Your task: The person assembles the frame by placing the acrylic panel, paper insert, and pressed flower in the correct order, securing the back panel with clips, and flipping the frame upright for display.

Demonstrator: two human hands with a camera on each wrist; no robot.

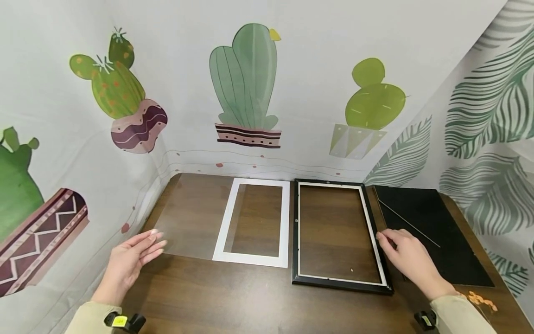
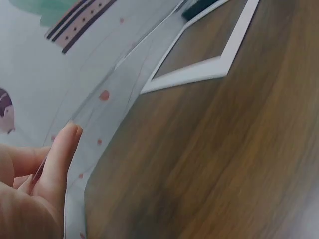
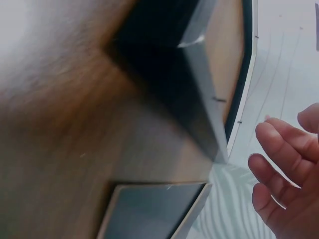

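My left hand [image 1: 132, 263] pinches the edge of a clear sheet [image 1: 192, 222] between thumb and fingers. The sheet's lower edge shows as a faint line in the head view, and its right part overlaps a white picture mat [image 1: 284, 227]. In the left wrist view the thumb of the left hand [image 2: 42, 184] lies along the sheet's thin edge. To the right of the mat lies a black picture frame [image 1: 295, 250] with a pale inner lip. Beside its right side is my right hand [image 1: 406, 255], fingers loosely bent, holding nothing in the right wrist view.
A black backing board [image 1: 450, 250] lies at the table's right, with a thin rod [image 1: 409, 223] across it. Small orange flowers [image 1: 481, 299] sit near the right sleeve. A cactus-print cloth [image 1: 308, 93] hangs behind the brown table [image 1: 233, 301].
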